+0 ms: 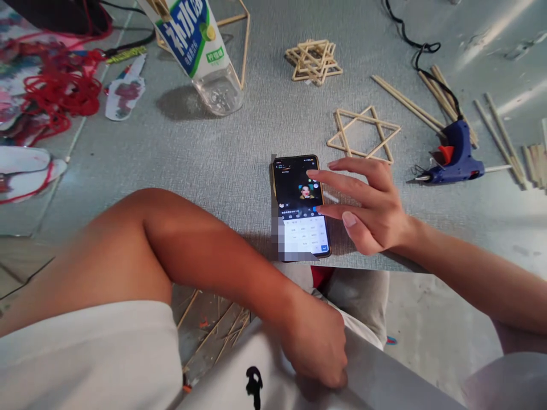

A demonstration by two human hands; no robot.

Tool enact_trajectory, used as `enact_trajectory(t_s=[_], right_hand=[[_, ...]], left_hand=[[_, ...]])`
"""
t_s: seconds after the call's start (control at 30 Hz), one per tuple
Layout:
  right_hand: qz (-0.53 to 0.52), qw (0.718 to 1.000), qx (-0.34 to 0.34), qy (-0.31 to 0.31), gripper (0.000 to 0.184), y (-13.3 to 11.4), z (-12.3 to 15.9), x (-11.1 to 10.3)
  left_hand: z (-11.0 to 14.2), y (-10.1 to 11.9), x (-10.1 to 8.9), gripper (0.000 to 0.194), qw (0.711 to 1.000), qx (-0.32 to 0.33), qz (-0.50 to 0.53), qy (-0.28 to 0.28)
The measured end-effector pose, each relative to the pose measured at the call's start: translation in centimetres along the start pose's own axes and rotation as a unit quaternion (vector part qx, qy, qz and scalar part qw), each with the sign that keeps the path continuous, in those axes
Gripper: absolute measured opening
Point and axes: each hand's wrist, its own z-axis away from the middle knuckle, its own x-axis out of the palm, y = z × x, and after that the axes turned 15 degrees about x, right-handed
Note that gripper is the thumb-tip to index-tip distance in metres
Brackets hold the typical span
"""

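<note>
Fingers of the right hand (367,208) spread loosely over the phone (300,206), which lies flat on the grey table (222,154), fingertips at its lit screen, gripping nothing. Left hand (318,344) rests clenched on the lap at 6 o'clock. Glue gun (455,156) lies at 3 o'clock, stick star (363,135) at 1 o'clock.

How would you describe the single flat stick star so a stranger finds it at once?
On the grey mat, look just beyond the phone and left of the blue glue gun. The flat star lies there alone, one layer thick, unlike the stacked stars farther back.
</note>
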Motion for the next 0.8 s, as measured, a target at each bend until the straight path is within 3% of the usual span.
enact_trajectory(t_s=[0.1,0.23,0.43,0.53,0.6,0.7,0.8], right_hand=[[-0.004,1.000,-0.007,0.002,0.042,0.0,0.0,0.0],[-0.022,0.999,-0.007,0.027,0.040,0.1,0.0,-0.1],[-0.005,0.999,-0.017,0.037,0.034,0.0,-0.3,-0.3],[0.001,0.999,-0.026,0.036,0.032,-0.1,-0.2,-0.3],[0.012,0.999,-0.029,0.028,0.031,-0.3,-0.2,-0.4],[0.008,0.999,-0.049,-0.016,0.033,-0.9,-0.4,-0.4],[-0.049,0.993,-0.081,-0.067,0.043,-1.6,-0.6,-0.5]], left_hand=[[0.1,-0.1,-0.5,0.067,1.000,-0.004,0.017,-0.008],[0.3,-0.1,-1.0,0.022,0.999,-0.007,0.034,-0.024],[0.0,-0.2,-1.8,0.010,0.998,0.004,0.039,-0.052],[0.0,-0.5,-2.9,0.014,0.996,0.024,0.023,-0.083],[0.3,-0.7,-3.8,0.032,0.993,0.044,0.001,-0.106],[1.2,-0.9,-5.0,0.055,0.984,0.074,-0.067,-0.149],[1.8,-0.7,-5.3,0.055,0.972,0.095,-0.114,-0.181]])
